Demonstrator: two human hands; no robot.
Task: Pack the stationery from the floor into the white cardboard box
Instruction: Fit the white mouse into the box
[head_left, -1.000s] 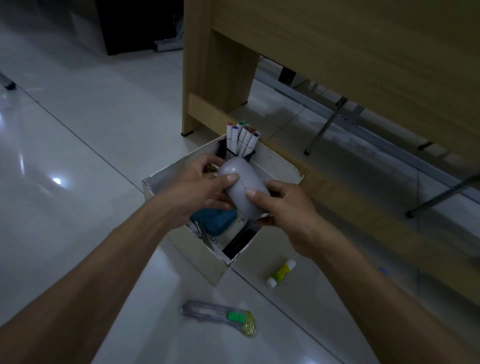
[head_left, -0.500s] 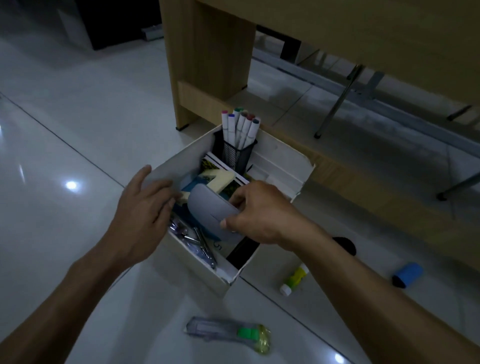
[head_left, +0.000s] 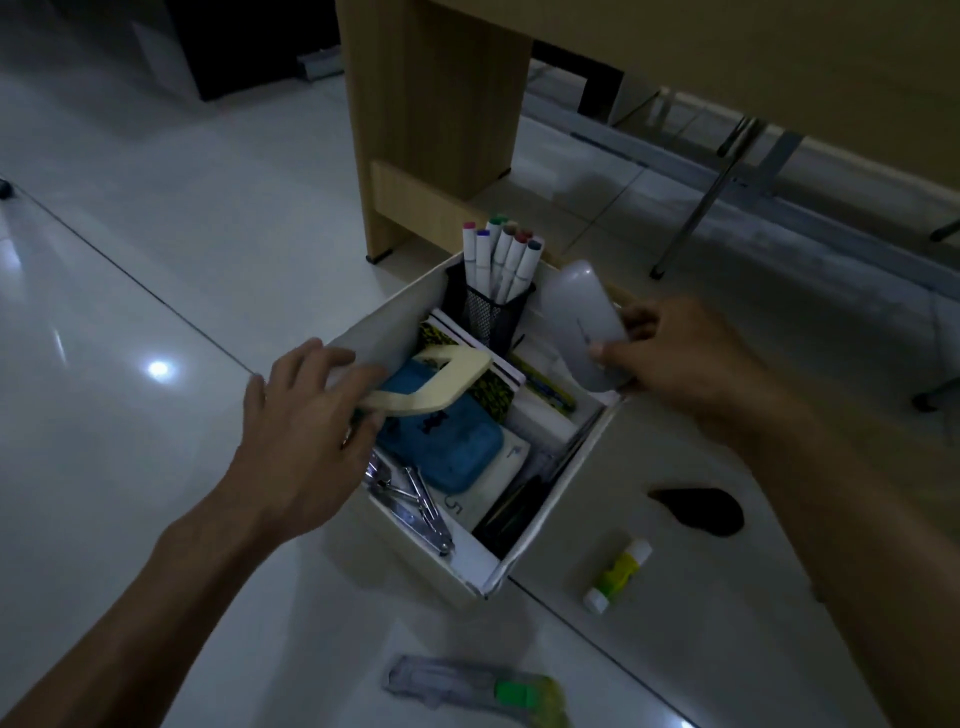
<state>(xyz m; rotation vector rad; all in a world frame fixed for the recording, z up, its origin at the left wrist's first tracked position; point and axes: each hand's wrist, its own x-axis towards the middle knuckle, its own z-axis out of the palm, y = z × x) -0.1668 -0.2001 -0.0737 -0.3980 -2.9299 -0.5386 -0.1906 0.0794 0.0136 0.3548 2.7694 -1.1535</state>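
The white cardboard box (head_left: 540, 519) sits on the floor by a desk leg. My right hand (head_left: 675, 358) grips a grey oval case (head_left: 584, 325) upright over the box's far right corner. My left hand (head_left: 306, 441) holds a pale wooden piece (head_left: 431, 382) above a blue case (head_left: 441, 441) inside the box. A black mesh cup with several markers (head_left: 501, 265) stands at the box's back. Metal compasses (head_left: 410, 499) lie at its near left. On the floor lie a glue stick (head_left: 618, 574), a clear cutter (head_left: 478, 688) and a black flat object (head_left: 701, 509).
A wooden desk leg (head_left: 431, 119) and low rail stand just behind the box. Metal chair legs (head_left: 701, 208) cross the floor at the back right. Glossy white tiles (head_left: 156, 260) stretch to the left.
My right hand carried the grey case from the box's middle to its far right corner. My left hand left the box wall and took hold of the wooden piece.
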